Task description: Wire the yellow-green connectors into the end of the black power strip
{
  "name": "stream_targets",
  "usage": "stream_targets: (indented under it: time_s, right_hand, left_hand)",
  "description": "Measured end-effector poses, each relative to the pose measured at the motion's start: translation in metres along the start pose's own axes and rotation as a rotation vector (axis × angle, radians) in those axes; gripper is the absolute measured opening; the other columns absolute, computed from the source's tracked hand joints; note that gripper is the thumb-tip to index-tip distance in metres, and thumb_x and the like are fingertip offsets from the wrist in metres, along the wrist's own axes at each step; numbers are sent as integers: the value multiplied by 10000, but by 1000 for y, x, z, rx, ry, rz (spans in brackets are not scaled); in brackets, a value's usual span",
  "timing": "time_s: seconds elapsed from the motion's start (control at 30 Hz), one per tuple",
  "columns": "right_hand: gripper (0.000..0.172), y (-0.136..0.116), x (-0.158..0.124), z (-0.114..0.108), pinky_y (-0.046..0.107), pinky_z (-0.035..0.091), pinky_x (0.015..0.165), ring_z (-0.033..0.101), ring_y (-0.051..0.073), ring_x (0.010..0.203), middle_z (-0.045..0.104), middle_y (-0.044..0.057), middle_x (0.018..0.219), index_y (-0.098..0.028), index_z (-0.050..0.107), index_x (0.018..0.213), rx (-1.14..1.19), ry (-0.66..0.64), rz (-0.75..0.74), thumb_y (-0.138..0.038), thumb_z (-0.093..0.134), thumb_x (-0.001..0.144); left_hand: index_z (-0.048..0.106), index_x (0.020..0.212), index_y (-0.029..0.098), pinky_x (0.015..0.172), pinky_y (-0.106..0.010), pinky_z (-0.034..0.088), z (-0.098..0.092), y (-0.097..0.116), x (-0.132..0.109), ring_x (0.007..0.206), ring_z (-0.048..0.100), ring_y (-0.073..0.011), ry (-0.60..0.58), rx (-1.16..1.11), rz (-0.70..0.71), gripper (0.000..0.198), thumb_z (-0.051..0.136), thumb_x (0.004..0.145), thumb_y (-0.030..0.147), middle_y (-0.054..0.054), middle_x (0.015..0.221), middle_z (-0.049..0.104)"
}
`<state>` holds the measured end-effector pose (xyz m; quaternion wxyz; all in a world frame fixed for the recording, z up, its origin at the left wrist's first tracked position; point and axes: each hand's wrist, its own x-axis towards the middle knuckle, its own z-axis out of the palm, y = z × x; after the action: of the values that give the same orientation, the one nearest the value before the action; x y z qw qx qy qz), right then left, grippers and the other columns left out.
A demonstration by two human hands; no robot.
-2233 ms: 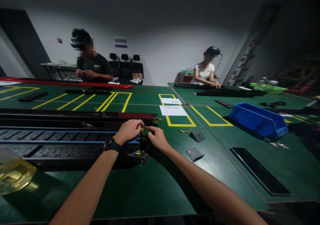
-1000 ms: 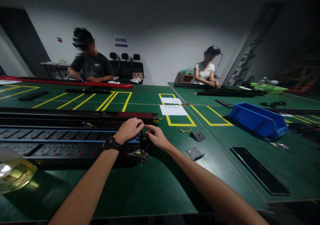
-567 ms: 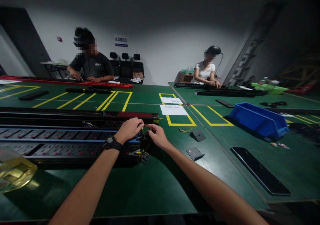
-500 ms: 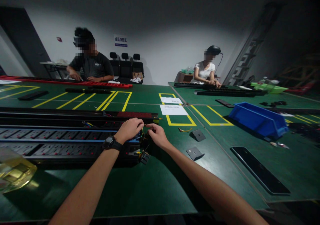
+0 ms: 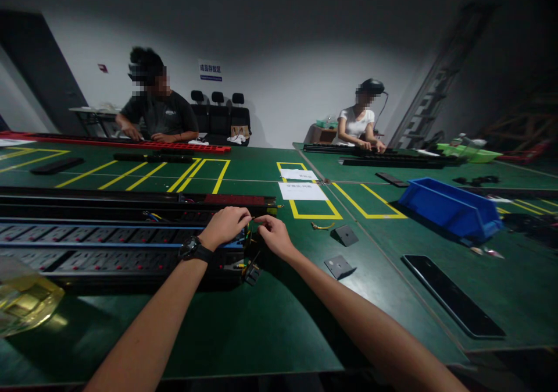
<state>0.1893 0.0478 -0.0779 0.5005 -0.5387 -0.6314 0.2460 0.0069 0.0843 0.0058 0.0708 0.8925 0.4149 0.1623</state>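
Long black socket strips with red switches lie side by side on the green table. At their right end, my left hand, with a black watch at the wrist, is closed in a pinch on thin wires. Facing it, my right hand also pinches, its fingertips almost touching the left ones; what it holds is too small to make out. Below the hands a small black connector piece hangs at the strip's end among coloured wires. Two dark metal brackets and a yellow-green wire lie to the right.
A blue bin and a black phone-like slab are on the right. A container of yellow liquid stands at the near left. White paper labels lie mid-table. Two people work across the table with red and black strips.
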Motion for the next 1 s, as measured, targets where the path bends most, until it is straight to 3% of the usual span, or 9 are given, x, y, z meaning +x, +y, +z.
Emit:
stream_targets:
  time_s: [0.47, 0.57, 0.67, 0.73, 0.87, 1.0]
  right_hand:
    - [344, -9, -4, -2, 272, 468, 639, 600, 170, 652, 746, 25, 802, -165, 789, 1019, -27, 7, 7, -200, 521, 808]
    - [341, -20, -2, -11, 283, 492, 697, 646, 184, 707, 760, 31, 843, -182, 783, 1055, -103, 2, -67, -185, 530, 827]
    - [307, -39, 7, -36, 301, 493, 750, 679, 206, 768, 775, 45, 895, -217, 777, 1081, -294, 34, -159, -196, 571, 855]
    - [250, -52, 16, -63, 314, 488, 749, 692, 225, 789, 782, 63, 914, -223, 779, 1040, -438, 118, -121, -221, 579, 889]
    - [271, -64, 26, -127, 343, 496, 764, 728, 278, 888, 786, 107, 973, -222, 751, 1152, -830, 111, 52, -279, 582, 948]
    - [331, -36, 13, -181, 388, 521, 830, 730, 330, 1039, 766, 181, 1110, -172, 720, 1197, -1156, -54, 324, -351, 519, 1004]
  left_hand:
    - [781, 1070, 236, 852, -337, 531, -3, 3, -1, 1000, 736, -271, -20, 26, -26, 317, 492, 1006, 350, -90, 1076, 802]
    - [778, 1079, 237, 853, -339, 532, -3, 3, -1, 1003, 738, -276, -23, 31, -27, 316, 491, 1008, 347, -91, 1080, 801]
    - [777, 1074, 245, 850, -335, 534, -2, 3, -1, 1004, 740, -276, -17, 29, -28, 306, 498, 1008, 352, -84, 1075, 803]
    - [777, 1057, 250, 854, -330, 534, -2, 2, -1, 1005, 740, -272, -8, 19, -26, 298, 502, 1007, 355, -78, 1073, 804]
    - [776, 1036, 251, 863, -324, 529, -1, 1, -2, 1023, 738, -266, -5, 15, -29, 292, 502, 1005, 348, -68, 1075, 806]
    - [772, 1040, 248, 863, -321, 525, -4, 4, -3, 1037, 734, -264, -19, 23, -46, 293, 498, 1010, 346, -66, 1091, 804]
